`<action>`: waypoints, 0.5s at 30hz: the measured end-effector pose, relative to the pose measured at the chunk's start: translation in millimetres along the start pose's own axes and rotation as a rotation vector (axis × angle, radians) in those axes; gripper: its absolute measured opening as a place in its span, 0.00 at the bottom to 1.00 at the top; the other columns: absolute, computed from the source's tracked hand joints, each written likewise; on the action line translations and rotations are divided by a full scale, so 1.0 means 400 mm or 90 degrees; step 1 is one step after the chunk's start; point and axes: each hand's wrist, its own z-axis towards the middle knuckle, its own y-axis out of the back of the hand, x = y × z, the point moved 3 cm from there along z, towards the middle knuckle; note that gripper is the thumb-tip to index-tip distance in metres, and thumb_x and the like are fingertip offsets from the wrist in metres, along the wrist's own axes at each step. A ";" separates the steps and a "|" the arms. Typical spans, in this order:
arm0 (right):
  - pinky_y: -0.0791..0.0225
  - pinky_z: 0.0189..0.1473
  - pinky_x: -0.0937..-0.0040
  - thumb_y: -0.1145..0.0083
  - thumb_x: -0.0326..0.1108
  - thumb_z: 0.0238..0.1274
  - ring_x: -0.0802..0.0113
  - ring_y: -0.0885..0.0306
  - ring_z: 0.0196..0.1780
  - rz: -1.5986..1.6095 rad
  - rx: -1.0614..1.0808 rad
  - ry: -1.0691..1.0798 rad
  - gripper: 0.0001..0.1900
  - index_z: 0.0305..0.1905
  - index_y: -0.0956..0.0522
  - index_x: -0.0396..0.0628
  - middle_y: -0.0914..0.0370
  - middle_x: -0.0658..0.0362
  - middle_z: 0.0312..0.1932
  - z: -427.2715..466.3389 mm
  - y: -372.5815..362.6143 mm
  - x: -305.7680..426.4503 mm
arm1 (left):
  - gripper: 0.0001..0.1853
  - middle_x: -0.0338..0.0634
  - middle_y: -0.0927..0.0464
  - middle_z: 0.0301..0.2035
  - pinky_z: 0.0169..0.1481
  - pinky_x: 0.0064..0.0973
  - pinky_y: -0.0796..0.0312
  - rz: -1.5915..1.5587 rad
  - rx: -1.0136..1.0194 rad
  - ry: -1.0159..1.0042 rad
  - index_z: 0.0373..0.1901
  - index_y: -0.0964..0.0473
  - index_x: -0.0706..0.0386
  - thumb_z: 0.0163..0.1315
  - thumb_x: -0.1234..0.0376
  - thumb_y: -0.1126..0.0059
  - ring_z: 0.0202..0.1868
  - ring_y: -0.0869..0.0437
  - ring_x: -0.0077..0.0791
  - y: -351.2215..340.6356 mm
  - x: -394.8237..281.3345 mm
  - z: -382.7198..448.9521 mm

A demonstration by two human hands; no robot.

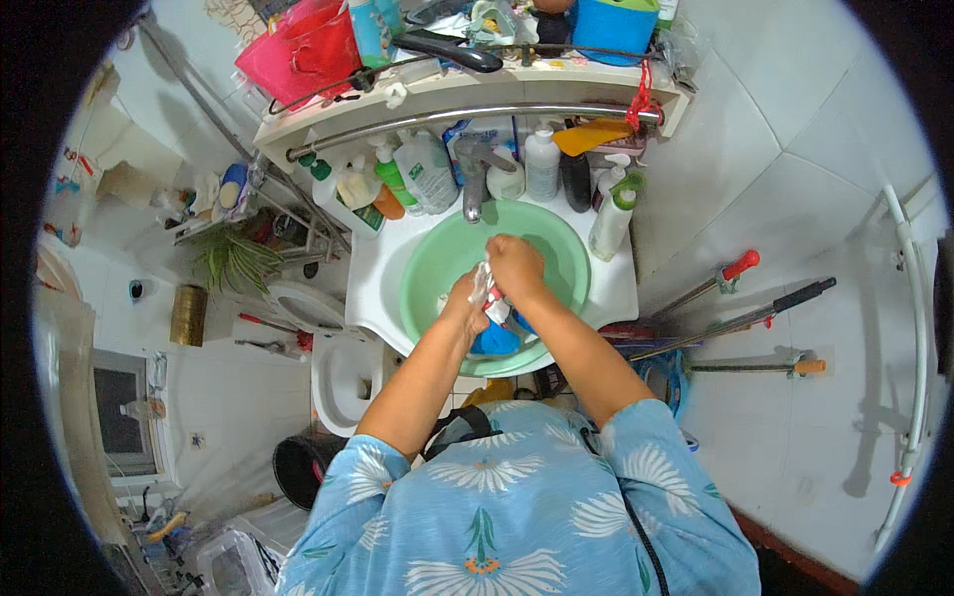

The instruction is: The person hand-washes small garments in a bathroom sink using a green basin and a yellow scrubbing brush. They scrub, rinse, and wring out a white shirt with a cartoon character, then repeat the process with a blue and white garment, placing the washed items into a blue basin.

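Observation:
A green plastic basin (pixel 425 261) sits in the white washbasin (pixel 369 287) under a metal faucet (pixel 472 179). Above the basin, my left hand (pixel 468 302) and my right hand (pixel 516 266) come together on a white cloth with red parts (pixel 493 294), which looks wet or soapy. Both hands grip it, the right one as a closed fist. Blue cloth (pixel 497 340) lies in the basin just below my hands, near its front rim. The fingers of my left hand are partly hidden by the cloth.
Pump bottles (pixel 542 164) and other bottles (pixel 425 171) line the washbasin's back edge. Over them runs a metal rail (pixel 477 112) below a crowded shelf (pixel 536 72). A green-capped bottle (pixel 611 227) stands at right. Mop handles (pixel 738 328) lean by the right wall; a toilet (pixel 344 380) is at left.

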 end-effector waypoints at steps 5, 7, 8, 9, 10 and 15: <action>0.31 0.38 0.53 0.48 0.38 0.53 0.47 0.23 0.34 0.106 -0.142 0.097 0.09 0.33 0.20 0.46 0.22 0.46 0.28 -0.031 -0.061 0.021 | 0.16 0.46 0.23 0.31 0.36 0.36 0.26 -0.003 0.043 -0.126 0.36 0.28 0.59 0.66 0.57 0.60 0.32 0.21 0.37 0.042 -0.029 0.019; 0.31 0.40 0.55 0.48 0.38 0.53 0.48 0.23 0.37 -0.037 -0.008 -0.056 0.10 0.34 0.19 0.47 0.22 0.46 0.28 0.041 -0.033 -0.028 | 0.18 0.52 0.23 0.32 0.36 0.39 0.26 0.183 -0.032 -0.200 0.34 0.29 0.63 0.67 0.60 0.66 0.31 0.20 0.43 0.050 0.017 0.058; 0.31 0.40 0.55 0.49 0.38 0.54 0.48 0.23 0.37 0.014 -0.034 0.010 0.10 0.34 0.19 0.47 0.22 0.46 0.28 -0.005 -0.051 -0.012 | 0.17 0.52 0.23 0.33 0.36 0.38 0.26 0.111 -0.025 -0.062 0.35 0.29 0.63 0.66 0.60 0.65 0.32 0.20 0.44 0.033 -0.009 0.030; 0.31 0.40 0.56 0.49 0.38 0.55 0.49 0.23 0.37 0.064 -0.059 0.077 0.10 0.34 0.19 0.46 0.22 0.46 0.28 -0.051 -0.069 0.006 | 0.16 0.50 0.22 0.33 0.36 0.38 0.26 0.021 0.127 -0.067 0.35 0.29 0.63 0.65 0.60 0.63 0.32 0.20 0.42 0.038 -0.030 0.036; 0.32 0.40 0.56 0.48 0.37 0.54 0.49 0.23 0.37 0.082 -0.065 0.058 0.09 0.34 0.20 0.46 0.22 0.46 0.28 -0.048 -0.060 0.013 | 0.15 0.49 0.22 0.33 0.36 0.37 0.26 -0.075 0.267 -0.076 0.36 0.29 0.62 0.64 0.61 0.61 0.32 0.20 0.40 0.065 -0.052 0.018; 0.33 0.36 0.57 0.49 0.36 0.56 0.49 0.23 0.32 0.047 -0.105 0.062 0.09 0.30 0.21 0.44 0.23 0.45 0.26 -0.001 -0.020 -0.012 | 0.15 0.47 0.23 0.28 0.33 0.38 0.25 0.193 -0.032 -0.052 0.37 0.27 0.60 0.64 0.59 0.58 0.28 0.20 0.40 0.036 0.014 0.042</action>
